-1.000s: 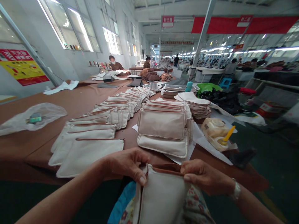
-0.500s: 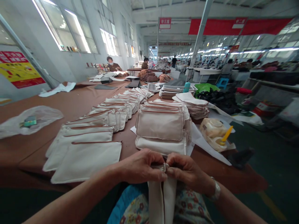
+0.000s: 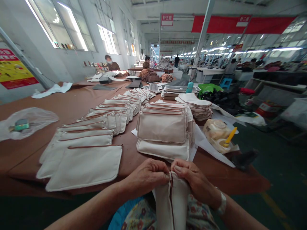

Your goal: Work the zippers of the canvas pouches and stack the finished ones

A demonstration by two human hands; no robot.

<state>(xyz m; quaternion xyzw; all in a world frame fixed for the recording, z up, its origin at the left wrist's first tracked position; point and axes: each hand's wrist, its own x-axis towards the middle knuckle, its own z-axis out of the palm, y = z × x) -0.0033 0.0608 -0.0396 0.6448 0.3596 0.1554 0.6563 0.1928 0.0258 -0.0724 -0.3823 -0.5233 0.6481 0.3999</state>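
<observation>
Over my lap I hold a cream fabric pouch (image 3: 163,204) on end, its brown-edged slit running lengthwise between my hands. My left hand (image 3: 151,177) pinches the top end left of the slit. On the other side, my right hand (image 3: 192,179) grips the same end with curled fingers, a pale band around its wrist. Just beyond my hands stands a stack of cream pouches (image 3: 161,127) with brown edging. To the left, a row of similar pouches (image 3: 88,166) lies overlapped on the brown-covered table (image 3: 79,107).
A clear plastic bag (image 3: 43,115) with a small green box lies at the left. On the right are a wrapped container (image 3: 214,129), a yellow-handled tool (image 3: 231,135) and a dark object (image 3: 246,158) by the table edge. Another person (image 3: 112,65) sits at the far left.
Both hands have shifted their hold at the pouch's top end, and my right-hand fingers have curled over it. The pouch is spread wider. The view has moved slightly.
</observation>
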